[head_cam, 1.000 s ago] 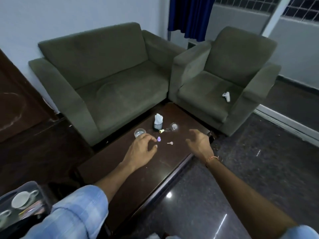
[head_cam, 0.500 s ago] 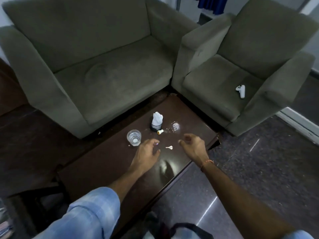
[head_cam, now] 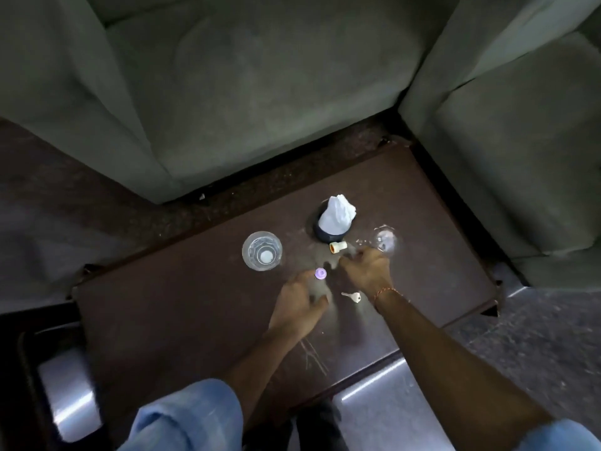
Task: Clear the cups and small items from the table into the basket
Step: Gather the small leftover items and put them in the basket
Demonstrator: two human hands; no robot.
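Clear glass tumbler [head_cam: 262, 251] stands upright on a dark brown coffee table [head_cam: 182, 304], left of the other items and apart from both hands, with something small and white showing at its bottom. To its right a dark cup [head_cam: 328, 234] holds a crumpled white tissue [head_cam: 336, 213] that sticks up out of it. Just in front of that cup lies a small cream-and-orange cap or fitting [head_cam: 337, 247] on its side. Farther right, a second clear glass [head_cam: 385, 240] lies tipped over on the tabletop. A small purple cap [head_cam: 320, 273] sits at the fingertips of the left hand [head_cam: 300, 304], which rests palm down with its fingers loosely spread; whether they are actually pinching the cap cannot be told. The right hand [head_cam: 366, 271] reaches forward just beside it, fingers curled toward the cream cap and the fallen glass, and it is unclear whether they grip anything. A thin orange thread bracelet [head_cam: 387, 292] circles the right wrist. A small white key-shaped piece [head_cam: 353, 296] lies on the table between the two wrists, touched by neither hand. Both forearms are bare, with rolled light blue sleeves [head_cam: 192, 418] at the bottom edge. Grey-green upholstered sofas [head_cam: 244, 92] border the table at the back and right. The basket is out of view.
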